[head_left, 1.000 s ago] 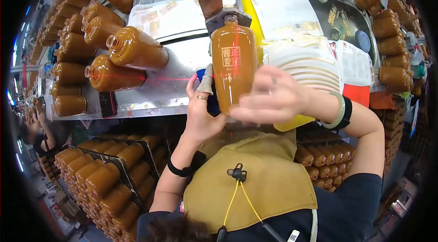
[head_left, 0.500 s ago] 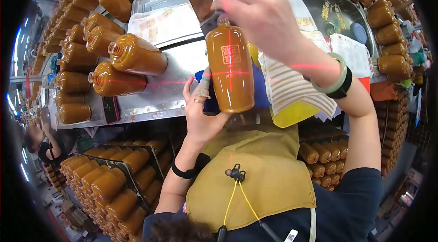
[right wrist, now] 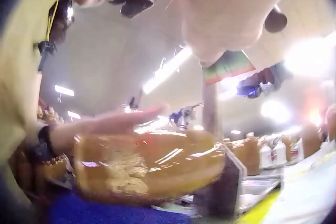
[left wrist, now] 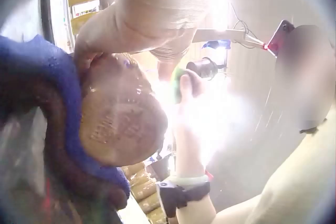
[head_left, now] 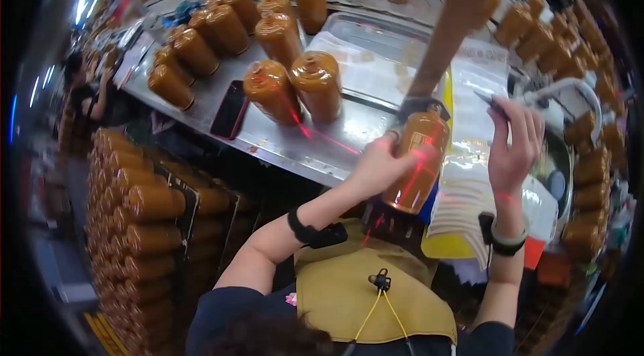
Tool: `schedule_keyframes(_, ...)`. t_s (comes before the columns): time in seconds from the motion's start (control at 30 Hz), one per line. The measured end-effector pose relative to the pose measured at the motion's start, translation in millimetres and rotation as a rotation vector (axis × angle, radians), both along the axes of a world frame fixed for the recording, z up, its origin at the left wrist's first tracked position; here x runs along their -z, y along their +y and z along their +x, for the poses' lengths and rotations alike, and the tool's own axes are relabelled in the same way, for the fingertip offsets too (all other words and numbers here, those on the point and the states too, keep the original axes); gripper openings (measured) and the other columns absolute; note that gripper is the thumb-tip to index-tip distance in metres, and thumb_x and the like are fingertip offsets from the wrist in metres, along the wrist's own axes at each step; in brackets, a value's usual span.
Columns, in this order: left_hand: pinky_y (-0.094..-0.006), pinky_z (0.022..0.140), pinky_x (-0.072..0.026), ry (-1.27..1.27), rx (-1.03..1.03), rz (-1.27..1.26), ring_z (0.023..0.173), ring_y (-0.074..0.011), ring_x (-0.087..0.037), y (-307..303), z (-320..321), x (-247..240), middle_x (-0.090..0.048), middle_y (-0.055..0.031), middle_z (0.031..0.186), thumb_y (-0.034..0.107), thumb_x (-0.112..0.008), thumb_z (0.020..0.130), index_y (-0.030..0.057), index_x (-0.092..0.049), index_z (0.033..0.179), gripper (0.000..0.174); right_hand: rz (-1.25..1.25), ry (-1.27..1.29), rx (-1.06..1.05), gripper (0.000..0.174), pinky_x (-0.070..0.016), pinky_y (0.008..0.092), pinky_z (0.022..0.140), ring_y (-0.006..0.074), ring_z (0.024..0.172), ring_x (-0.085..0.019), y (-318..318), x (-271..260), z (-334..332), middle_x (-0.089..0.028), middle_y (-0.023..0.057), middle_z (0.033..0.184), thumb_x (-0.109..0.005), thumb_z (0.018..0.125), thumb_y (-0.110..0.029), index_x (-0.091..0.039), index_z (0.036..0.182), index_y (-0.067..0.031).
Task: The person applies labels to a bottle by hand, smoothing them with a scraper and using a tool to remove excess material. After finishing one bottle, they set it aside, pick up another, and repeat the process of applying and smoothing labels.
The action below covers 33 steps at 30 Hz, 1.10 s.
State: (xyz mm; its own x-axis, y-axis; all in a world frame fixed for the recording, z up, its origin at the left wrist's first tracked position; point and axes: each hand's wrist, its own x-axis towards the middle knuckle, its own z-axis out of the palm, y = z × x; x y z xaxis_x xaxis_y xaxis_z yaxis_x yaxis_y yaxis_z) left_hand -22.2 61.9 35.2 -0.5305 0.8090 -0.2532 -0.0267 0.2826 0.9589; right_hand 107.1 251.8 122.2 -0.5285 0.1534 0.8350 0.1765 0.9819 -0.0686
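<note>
A glossy brown bottle (head_left: 417, 175) with a gold printed label lies with its neck towards a dark bracket (head_left: 424, 106). My left hand (head_left: 381, 167) grips it from the left side. Its round base (left wrist: 123, 129) faces the left wrist view, beside a blue padded support (left wrist: 73, 113). My right hand (head_left: 516, 144) is raised off to the right, apart from the bottle, and pinches a small thin flat piece (right wrist: 229, 67). That piece looks greenish and reddish in the right wrist view but dark in the head view. Red laser lines cross the bottle.
Two brown bottles (head_left: 315, 87) and a phone (head_left: 230, 109) stand or lie on the metal table at left. Strips of printed paper (head_left: 463, 212) lie fanned on a yellow sheet at right. A faucet (head_left: 570, 91) and sink are beyond. Stacked bottles (head_left: 151, 222) fill the lower left.
The head view has swung left. My right hand has left the bottle's neck and moved right with the flat piece. My left hand has shifted from beneath the bottle's left edge onto its side.
</note>
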Motion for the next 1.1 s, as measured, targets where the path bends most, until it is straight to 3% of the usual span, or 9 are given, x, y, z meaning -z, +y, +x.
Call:
schedule_keyframes(0.1,-0.0347,0.092,-0.0563,-0.326,0.058,0.196,0.107,-0.0176,-0.069,11.8,4.0,0.0,-0.071,-0.0131,0.12,0.044,-0.085,0.085,-0.0046,-0.058,0.134,0.074,-0.088,0.007,-0.109,0.027,-0.0469,0.0376,0.083,0.0272,0.085,-0.065,-36.0,-7.2,0.4,-0.074,0.0084,0.098,-0.08,0.079,0.004,-0.074,0.103,-0.0054)
schedule_keyframes(0.23,-0.0329,0.094,-0.0544,-0.841,0.154,0.213,0.105,-0.0168,-0.068,-35.5,4.2,-31.8,-0.071,-0.0105,0.118,0.037,-0.083,0.088,-0.0046,-0.062,0.131,0.064,-0.222,0.097,-0.054,0.029,-0.0518,0.037,0.081,0.0289,0.087,-0.065,-33.7,-11.9,5.6,-0.071,0.013,0.097,-0.074,0.081,0.012,-0.07,0.107,0.0003)
schedule_keyframes(0.37,-0.0338,0.101,-0.0512,-0.251,-0.177,0.617,0.112,-0.0165,-0.066,-123.7,-51.6,-93.6,-0.07,-0.0096,0.122,0.024,-0.086,0.084,-0.0067,-0.059,0.134,0.065,-0.263,0.079,-0.042,0.027,-0.0527,0.0373,0.081,0.0285,0.09,-0.065,-23.5,-6.2,27.8,-0.07,0.0138,0.1,-0.07,0.086,0.012,-0.067,0.111,0.0021)
schedule_keyframes(0.53,-0.0346,0.091,-0.0568,0.732,-1.095,0.482,0.103,-0.0205,-0.071,-180.9,-180.0,-91.8,-0.072,-0.0149,0.116,0.018,-0.095,0.073,-0.0057,-0.06,0.121,0.065,-0.461,-0.048,0.034,0.022,-0.0512,0.0321,0.084,0.0233,0.092,-0.064,-41.2,24.0,47.9,-0.067,0.0115,0.102,-0.067,0.093,0.007,-0.067,0.114,0.0023)
schedule_keyframes(0.6,-0.037,0.091,-0.0559,0.828,-1.295,0.417,0.1,-0.0245,-0.071,-192.3,-232.8,-68.8,-0.071,-0.0164,0.115,0.023,-0.097,0.067,-0.0071,-0.06,0.12,0.071,-0.502,-0.08,0.054,0.023,-0.0511,0.0329,0.071,0.0234,0.086,-0.065,-50.4,34.6,53.4,-0.066,0.0117,0.097,-0.069,0.09,0.008,-0.068,0.112,0.0014)
schedule_keyframes(0.8,-0.048,0.105,-0.0448,1.092,-1.541,0.203,0.115,-0.0378,-0.058,-222.3,-357.3,34.9,-0.058,-0.0231,0.124,0.028,-0.099,0.058,-0.0084,-0.054,0.126,0.089,-0.412,-0.067,0.096,0.023,-0.0483,0.0323,0.067,0.0231,0.081,-0.063,-67.8,41.0,56.1,-0.065,0.0119,0.094,-0.067,0.089,0.009,-0.068,0.111,0.0025)
schedule_keyframes(0.9,-0.0524,0.113,-0.0363,1.156,-1.58,0.143,0.126,-0.0438,-0.048,-216.0,-368.5,47.5,-0.054,-0.0261,0.13,0.028,-0.099,0.057,-0.0074,-0.049,0.132,0.097,-0.434,-0.072,0.086,0.022,-0.0426,0.031,0.064,0.0206,0.072,-0.054,-75.4,30.2,51.0,-0.063,0.0112,0.09,-0.066,0.088,0.011,-0.067,0.109,0.0039)
schedule_keyframes(1.0,-0.058,0.114,-0.0321,1.301,-1.635,-0.003,0.129,-0.0471,-0.046,-210.3,-380.3,55.9,-0.053,-0.0286,0.131,0.034,-0.098,0.059,-0.0086,-0.047,0.135,0.101,-0.372,-0.111,0.064,0.022,-0.0467,0.0328,0.068,0.0249,0.078,-0.059,-73.5,27.7,47.6,-0.065,0.0135,0.093,-0.068,0.087,0.01,-0.066,0.108,0.0032)
schedule_keyframes(1.1,-0.0607,0.113,-0.0301,0.952,-1.692,-0.334,0.135,-0.0471,-0.036,-202.3,-365.2,34.7,-0.039,-0.0262,0.143,0.042,-0.097,0.061,-0.0094,-0.042,0.141,0.11,-0.476,-0.13,0.042,0.022,-0.0508,0.0351,0.074,0.0285,0.085,-0.064,-80.9,28.7,41.3,-0.067,0.0152,0.096,-0.071,0.087,0.008,-0.066,0.107,0.0035)
